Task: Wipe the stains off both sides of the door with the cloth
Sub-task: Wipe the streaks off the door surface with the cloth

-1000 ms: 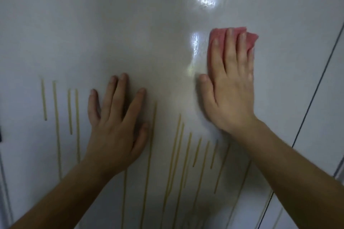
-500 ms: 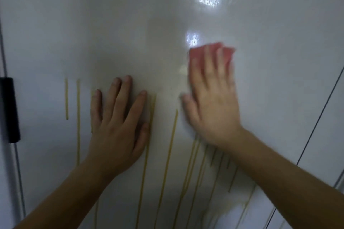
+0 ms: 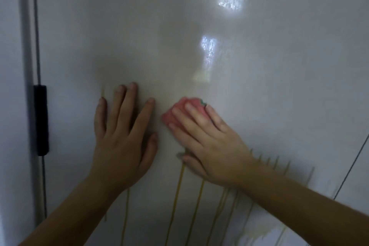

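Streaks of yellow stain ran down the lower part of the door, nearest the person, from under both wrists toward the bottom edge. A row of shorter streaks stood beside the right wrist, and a pale smear lay near the lower right. Above them the left hand lay flat on the panel, its fingers straight and a little spread, holding nothing and apparently bracing. Just beside it, apart from its thumb, the right hand pressed the pink cloth against the door. Its fingers were straight and close together on top of the cloth, which showed only past the fingertips, about midway across the visible face. Farther up, the panel looked free of streaks, with only a faint yellowish haze and two bright reflections. A black fitting sat at the door's left edge. By this showing the upper area was largely wiped and the lower streaks remained. Nothing showed the door's other side, so that half of the job probably still lay ahead.
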{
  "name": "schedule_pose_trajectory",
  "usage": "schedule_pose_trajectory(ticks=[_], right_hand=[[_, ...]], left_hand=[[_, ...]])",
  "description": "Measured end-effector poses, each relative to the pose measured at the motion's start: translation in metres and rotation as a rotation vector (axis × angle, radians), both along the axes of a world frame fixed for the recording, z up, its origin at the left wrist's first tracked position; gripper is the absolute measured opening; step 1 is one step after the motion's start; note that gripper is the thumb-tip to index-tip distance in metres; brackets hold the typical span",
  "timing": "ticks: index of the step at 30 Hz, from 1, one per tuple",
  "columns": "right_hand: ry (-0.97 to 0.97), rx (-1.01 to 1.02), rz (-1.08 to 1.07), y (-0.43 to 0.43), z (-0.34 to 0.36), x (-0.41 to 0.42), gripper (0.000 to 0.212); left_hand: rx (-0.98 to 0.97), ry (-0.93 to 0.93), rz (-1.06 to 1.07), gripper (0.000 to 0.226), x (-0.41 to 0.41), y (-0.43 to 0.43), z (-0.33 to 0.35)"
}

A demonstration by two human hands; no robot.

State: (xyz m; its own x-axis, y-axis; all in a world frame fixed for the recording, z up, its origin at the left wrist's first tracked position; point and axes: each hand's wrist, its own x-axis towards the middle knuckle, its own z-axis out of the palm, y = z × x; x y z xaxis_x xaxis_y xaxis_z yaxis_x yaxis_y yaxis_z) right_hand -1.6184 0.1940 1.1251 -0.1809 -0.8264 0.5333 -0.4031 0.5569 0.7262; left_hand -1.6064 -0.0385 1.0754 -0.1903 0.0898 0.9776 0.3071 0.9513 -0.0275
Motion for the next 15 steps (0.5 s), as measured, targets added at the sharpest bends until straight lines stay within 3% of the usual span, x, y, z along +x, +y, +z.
schedule_pose_trajectory(ticks=[2, 6, 7, 12, 15], right_hand=[[0.069, -0.033, -0.04, 0.0, 0.025, -0.005, 0.07], [0.07, -0.465, -0.054, -0.022, 0.075, -0.006, 0.07], [0.042, -0.455, -0.047, -0.03, 0.067, -0.004, 0.072], [-0.045, 0.05, 0.023, -0.033, -0.004, 0.002, 0.067], [0.05, -0.068, 0.018, -0.039, 0.04, -0.005, 0.064]], left_hand=[[-0.005, 0.0, -0.007, 0.062, 0.001, -0.006, -0.002], [0.028, -0.011, -0.007, 0.064, 0.002, -0.012, -0.004], [0.039, -0.011, -0.008, 0.064, 0.002, -0.014, -0.004], [0.08, -0.015, 0.004, 0.064, 0.004, -0.028, -0.014], [0.104, -0.033, 0.001, 0.064, 0.005, -0.035, -0.02]])
